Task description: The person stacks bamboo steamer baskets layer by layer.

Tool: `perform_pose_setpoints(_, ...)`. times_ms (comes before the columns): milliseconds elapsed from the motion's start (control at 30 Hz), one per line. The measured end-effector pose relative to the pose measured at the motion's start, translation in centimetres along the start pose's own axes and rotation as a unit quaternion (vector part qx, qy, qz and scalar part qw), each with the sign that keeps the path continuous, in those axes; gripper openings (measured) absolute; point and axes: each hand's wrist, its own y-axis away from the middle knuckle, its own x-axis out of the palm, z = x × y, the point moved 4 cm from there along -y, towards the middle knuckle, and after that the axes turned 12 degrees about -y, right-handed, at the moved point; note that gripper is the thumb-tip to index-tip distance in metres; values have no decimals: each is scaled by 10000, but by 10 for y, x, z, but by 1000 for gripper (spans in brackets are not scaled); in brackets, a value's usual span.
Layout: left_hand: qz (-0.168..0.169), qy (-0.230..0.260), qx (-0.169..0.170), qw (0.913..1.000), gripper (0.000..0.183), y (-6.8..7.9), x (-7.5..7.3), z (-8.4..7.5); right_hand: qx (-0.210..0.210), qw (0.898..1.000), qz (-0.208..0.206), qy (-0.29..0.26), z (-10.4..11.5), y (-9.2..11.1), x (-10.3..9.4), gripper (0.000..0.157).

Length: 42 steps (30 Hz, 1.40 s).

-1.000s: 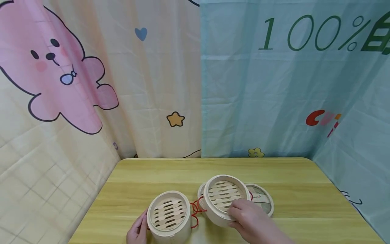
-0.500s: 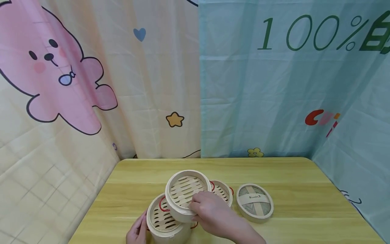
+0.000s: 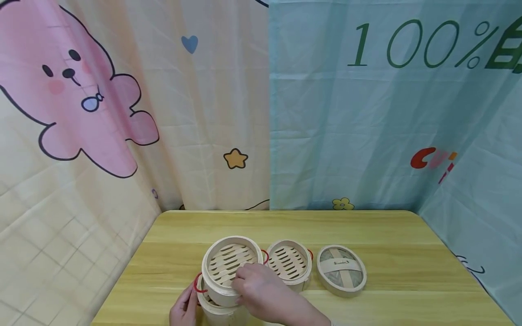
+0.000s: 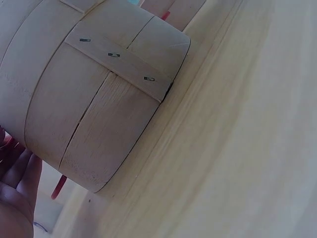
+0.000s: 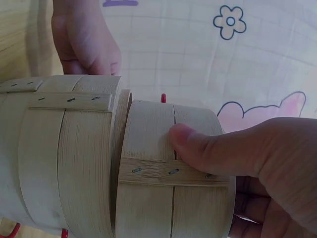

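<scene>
My right hand (image 3: 267, 290) pinches the near wall of a round bamboo steamer basket (image 3: 222, 296), thumb outside and fingers inside over the slatted base. This basket is tilted over the lower bamboo steamer stack (image 3: 220, 316), overlapping most of its top. In the right wrist view, a narrow wedge-shaped gap shows between the held basket (image 5: 148, 208) and the stack (image 5: 81, 168). At the stack's left side, my left hand (image 3: 183, 308) grips its wall beside a red handle. The left wrist view shows the stack's stapled wall (image 4: 89, 99) standing on the table.
Another slatted steamer basket (image 3: 287, 262) with a red handle stands just right of the held one. Farther right lies the round steamer lid (image 3: 341, 271) with crossed bands. The wooden table (image 3: 408, 262) is enclosed by printed curtains (image 3: 350, 136).
My right hand has carried its basket leftward from beside the lid to over the stack, uncovering the other basket and the lid. The left hand has stayed at the stack's side.
</scene>
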Motion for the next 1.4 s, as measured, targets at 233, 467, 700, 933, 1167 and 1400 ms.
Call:
perform_pose_setpoints(233,47,164,-45,9998,44,0,1,1,40,9999,132,-14,0,-3,2,23)
perform_pose_setpoints(467,96,25,-169,9998,41,-1,0,-3,-59,9998,158,80,4,-4,2,25)
perform_pose_setpoints(700,66,55,-196,9998,42,1,0,-1,-104,9994,322,72,6,-6,4,23)
perform_pose_setpoints(933,-55,81,-278,9996,39,0,0,1,-214,9987,420,177,8,-8,7,23)
perform_pose_setpoints(1167,-31,62,-122,9999,43,-1,0,1,-215,9980,549,245,8,-10,7,24)
perform_pose_setpoints(1400,151,83,402,9990,58,0,-2,0,-264,9970,617,390,11,-13,9,23)
